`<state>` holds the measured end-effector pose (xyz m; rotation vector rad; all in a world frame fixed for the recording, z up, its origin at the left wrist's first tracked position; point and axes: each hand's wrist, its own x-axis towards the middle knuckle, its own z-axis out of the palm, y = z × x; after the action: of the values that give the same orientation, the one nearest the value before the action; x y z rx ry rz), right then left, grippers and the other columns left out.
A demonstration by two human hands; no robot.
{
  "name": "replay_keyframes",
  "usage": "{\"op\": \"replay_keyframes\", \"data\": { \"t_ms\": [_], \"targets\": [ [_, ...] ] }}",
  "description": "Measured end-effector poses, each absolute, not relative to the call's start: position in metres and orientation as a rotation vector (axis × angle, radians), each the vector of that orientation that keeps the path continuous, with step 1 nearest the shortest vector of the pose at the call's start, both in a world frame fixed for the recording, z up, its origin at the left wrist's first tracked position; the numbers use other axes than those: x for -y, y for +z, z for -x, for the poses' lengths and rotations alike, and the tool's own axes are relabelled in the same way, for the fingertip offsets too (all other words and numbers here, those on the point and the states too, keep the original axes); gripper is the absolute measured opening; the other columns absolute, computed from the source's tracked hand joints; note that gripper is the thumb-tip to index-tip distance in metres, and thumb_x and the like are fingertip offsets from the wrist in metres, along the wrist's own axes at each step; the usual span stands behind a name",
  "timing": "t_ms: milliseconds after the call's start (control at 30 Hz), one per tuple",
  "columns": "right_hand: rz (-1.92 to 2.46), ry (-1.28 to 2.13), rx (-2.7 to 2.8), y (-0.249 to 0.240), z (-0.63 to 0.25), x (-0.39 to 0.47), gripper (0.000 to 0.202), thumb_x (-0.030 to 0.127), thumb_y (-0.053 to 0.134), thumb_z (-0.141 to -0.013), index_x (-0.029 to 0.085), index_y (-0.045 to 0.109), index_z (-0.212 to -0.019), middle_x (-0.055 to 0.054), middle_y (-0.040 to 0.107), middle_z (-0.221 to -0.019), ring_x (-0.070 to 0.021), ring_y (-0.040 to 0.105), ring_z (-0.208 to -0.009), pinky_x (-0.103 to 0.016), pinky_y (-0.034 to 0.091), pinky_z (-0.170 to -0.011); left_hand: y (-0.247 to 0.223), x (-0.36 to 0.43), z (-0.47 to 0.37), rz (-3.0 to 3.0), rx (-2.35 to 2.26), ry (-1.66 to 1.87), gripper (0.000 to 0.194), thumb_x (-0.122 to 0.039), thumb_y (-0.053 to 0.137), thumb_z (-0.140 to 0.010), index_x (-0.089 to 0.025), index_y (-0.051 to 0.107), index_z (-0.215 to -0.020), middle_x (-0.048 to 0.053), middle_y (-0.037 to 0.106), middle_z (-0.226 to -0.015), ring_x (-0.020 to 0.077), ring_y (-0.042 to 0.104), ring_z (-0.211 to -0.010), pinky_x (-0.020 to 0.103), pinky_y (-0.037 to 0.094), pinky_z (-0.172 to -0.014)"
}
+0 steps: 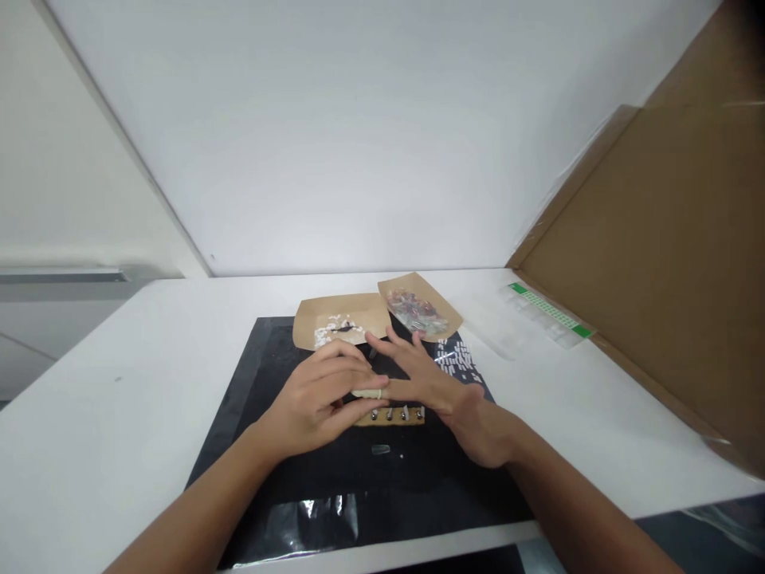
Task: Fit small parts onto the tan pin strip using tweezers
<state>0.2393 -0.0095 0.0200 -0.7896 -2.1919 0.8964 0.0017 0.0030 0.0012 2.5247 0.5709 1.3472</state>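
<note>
My left hand (326,391) is closed, its fingers and thumb pinching a cream rubber finger cot (369,393). The cot's rolled rim sits around one finger of my right hand (427,379), and its far end is hidden under my left fingers. Other fingers of the right hand are spread, holding nothing I can see. Just below both hands lies a tan strip (398,417) with several round metal studs, each with a small pale piece standing at it; its left end is covered by my left hand. A clear nail-tip-shaped piece (381,450) lies nearer to me.
A glossy black mat (287,486) covers part of the white table (161,359). Behind my hands stand a cardboard tray (352,307) with white bits and another (412,283) with clear-wrapped pieces. White strips (457,359) lie at right, a green-and-white sheet (550,311) beyond, and a cardboard panel (669,263) rises beside it.
</note>
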Motion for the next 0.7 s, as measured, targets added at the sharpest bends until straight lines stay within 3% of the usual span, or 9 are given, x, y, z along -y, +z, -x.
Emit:
{"op": "replay_keyframes", "data": {
  "t_ms": [200, 367, 500, 700],
  "targets": [
    [0.767, 0.906, 2.403, 0.037, -0.262, 0.01, 0.074, 0.073, -0.001, -0.096, 0.048, 0.048, -0.146, 0.015, 0.018, -0.168, -0.0275, 0.006, -0.159, -0.061, -0.004, -0.126, 0.004, -0.002, -0.005, -2.566, -0.59, 1.378, 0.032, -0.012, 0.077, -0.086, -0.017, 0.069, -0.117, 0.005, 0.075, -0.092, 0.0188, 0.068, -0.089, 0.04, 0.058, -0.088],
    [0.777, 0.86, 2.394, 0.026, -0.26, 0.006, 0.073, 0.073, 0.001, -0.096, 0.047, 0.047, -0.147, 0.013, 0.021, -0.168, -0.0287, 0.009, -0.159, -0.06, -0.005, -0.126, 0.0, -0.003, -0.008, -2.554, -0.651, 1.37, 0.031, -0.012, 0.078, -0.085, -0.018, 0.069, -0.114, 0.007, 0.074, -0.1, 0.0221, 0.066, -0.103, 0.041, 0.058, -0.09],
    [0.744, 0.868, 2.431, 0.021, -0.254, 0.006, 0.073, 0.074, -0.002, -0.095, 0.05, 0.043, -0.148, 0.015, 0.019, -0.168, -0.0288, 0.006, -0.159, -0.06, -0.014, -0.124, -0.003, -0.004, -0.004, -2.583, -0.592, 1.289, 0.028, -0.012, 0.077, -0.087, -0.018, 0.068, -0.112, 0.008, 0.073, -0.108, 0.0212, 0.068, -0.103, 0.043, 0.057, -0.097],
    [0.755, 0.811, 2.507, 0.024, -0.252, 0.005, 0.077, 0.074, -0.004, -0.095, 0.048, 0.044, -0.149, 0.013, 0.01, -0.171, -0.0332, 0.004, -0.158, -0.062, -0.014, -0.123, 0.001, -0.004, 0.006, -2.587, -0.572, 1.154, 0.022, -0.01, 0.074, -0.089, -0.016, 0.068, -0.109, 0.008, 0.074, -0.104, 0.0177, 0.069, -0.094, 0.031, 0.059, -0.082]
  ]
}}
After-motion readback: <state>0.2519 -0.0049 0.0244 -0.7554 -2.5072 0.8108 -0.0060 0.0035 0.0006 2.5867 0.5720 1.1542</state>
